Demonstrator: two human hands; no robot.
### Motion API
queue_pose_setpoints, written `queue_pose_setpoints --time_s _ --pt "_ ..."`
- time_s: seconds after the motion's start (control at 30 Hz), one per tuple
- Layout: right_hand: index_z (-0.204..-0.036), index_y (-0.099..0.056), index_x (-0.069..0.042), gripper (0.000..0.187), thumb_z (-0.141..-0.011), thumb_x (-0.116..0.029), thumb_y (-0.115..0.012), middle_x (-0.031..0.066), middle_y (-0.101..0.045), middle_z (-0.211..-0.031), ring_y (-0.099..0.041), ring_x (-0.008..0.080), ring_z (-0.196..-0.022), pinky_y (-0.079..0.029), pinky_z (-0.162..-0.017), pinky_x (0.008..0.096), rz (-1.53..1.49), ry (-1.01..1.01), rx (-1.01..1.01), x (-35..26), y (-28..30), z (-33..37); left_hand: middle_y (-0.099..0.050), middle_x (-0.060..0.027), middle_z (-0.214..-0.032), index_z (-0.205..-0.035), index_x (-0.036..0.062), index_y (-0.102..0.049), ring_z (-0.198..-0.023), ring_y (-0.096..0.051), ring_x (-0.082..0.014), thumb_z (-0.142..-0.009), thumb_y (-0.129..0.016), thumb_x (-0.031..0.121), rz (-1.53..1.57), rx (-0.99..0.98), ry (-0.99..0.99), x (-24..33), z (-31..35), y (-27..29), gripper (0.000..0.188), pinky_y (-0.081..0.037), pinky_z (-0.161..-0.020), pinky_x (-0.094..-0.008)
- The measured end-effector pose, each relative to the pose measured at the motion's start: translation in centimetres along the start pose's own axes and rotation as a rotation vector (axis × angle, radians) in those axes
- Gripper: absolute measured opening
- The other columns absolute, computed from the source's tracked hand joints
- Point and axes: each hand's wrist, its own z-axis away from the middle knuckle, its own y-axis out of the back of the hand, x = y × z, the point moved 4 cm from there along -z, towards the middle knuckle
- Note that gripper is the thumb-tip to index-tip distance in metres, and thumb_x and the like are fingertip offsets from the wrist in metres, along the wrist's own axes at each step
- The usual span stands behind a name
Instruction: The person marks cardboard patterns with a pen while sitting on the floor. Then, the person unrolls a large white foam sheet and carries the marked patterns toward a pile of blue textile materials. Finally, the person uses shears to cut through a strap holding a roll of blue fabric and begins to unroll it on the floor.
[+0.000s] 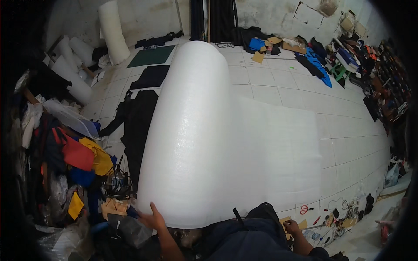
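Observation:
A large roll of white foam sheet lies lengthwise in front of me. Its unrolled end spreads flat over the tiles to the right. My left hand is at the roll's near left end, thumb raised and fingers apart, against or very close to the foam. To the right of my dark clothing, my right hand is low with its fingers curled together, beside brown cardboard pieces. What it holds, if anything, is too small to make out.
Red-handled scissors lie near the sheet's near right corner, beside scattered small tools. Fabric and plastic are heaped at left, including a red cloth. Black garments lie along the roll's left side. More rolls stand at the back left.

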Motion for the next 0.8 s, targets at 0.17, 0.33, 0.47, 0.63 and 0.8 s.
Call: queue_pose_setpoints --time_s 0.17,0.33,0.47,0.63,0.8 --pt "-0.102 -0.062 0.003 0.041 -0.081 -0.032 -0.066 0.0179 -0.067 -0.087 -0.066 0.0247 -0.077 -0.052 -0.068 0.0346 0.248 0.113 -0.122 -0.3 -1.2 -4.1 -0.039 -0.0229 -0.134 -0.137 0.0029 -0.027 -0.116 -0.05 -0.0333 -0.087 -0.063 0.033 1.279 -0.345 0.473 0.5 6.3 -2.2 0.069 -0.048 -0.091 -0.045" --pt "-0.105 -0.059 0.001 0.037 -0.084 -0.029 -0.065 0.0104 -0.063 -0.08 -0.06 0.0156 -0.064 -0.047 -0.051 0.0295 0.072 0.22 -0.053 -8.0 0.0 -6.4 -0.04 -0.0191 -0.135 -0.14 0.0088 -0.023 -0.116 -0.049 -0.0331 -0.087 -0.062 0.033 1.246 -0.245 0.55 5.7 9.7 -3.0 0.071 -0.048 -0.091 -0.0468" --pt "-0.105 -0.059 0.001 0.037 -0.084 -0.029 -0.065 0.0105 -0.064 -0.08 -0.06 0.0161 -0.063 -0.047 -0.051 0.029 0.102 0.3 -0.046 -9.5 0.2 -6.8 -0.037 -0.0206 -0.135 -0.143 0.0094 -0.017 -0.115 -0.049 -0.0347 -0.082 -0.067 0.037 0.906 -0.15 0.618 6.4 11.1 -4.4 0.083 -0.05 -0.091 -0.0451" --pt "-0.103 -0.061 0.001 0.038 -0.082 -0.03 -0.067 0.0124 -0.065 -0.08 -0.061 0.0165 -0.063 -0.049 -0.052 0.0292 0.293 0.289 -0.137 -7.0 0.3 -9.1 -0.03 -0.0258 -0.138 -0.144 0.0079 -0.015 -0.125 -0.039 -0.038 -0.075 -0.075 0.031 0.791 -0.174 0.608 5.8 12.2 -5.0 0.094 -0.04 -0.1 -0.0495" --pt "-0.107 -0.062 -0.001 0.044 -0.079 -0.035 -0.068 0.0141 -0.066 -0.083 -0.062 0.0173 -0.063 -0.05 -0.054 0.0312 0.384 0.313 -0.166 -7.6 1.9 -13.2 -0.015 -0.0311 -0.144 -0.146 0.0071 -0.012 -0.135 -0.016 -0.0431 -0.07 -0.077 0.041 0.106 -0.005 -0.169 7.4 10.0 -0.5 0.106 -0.018 -0.108 -0.057"
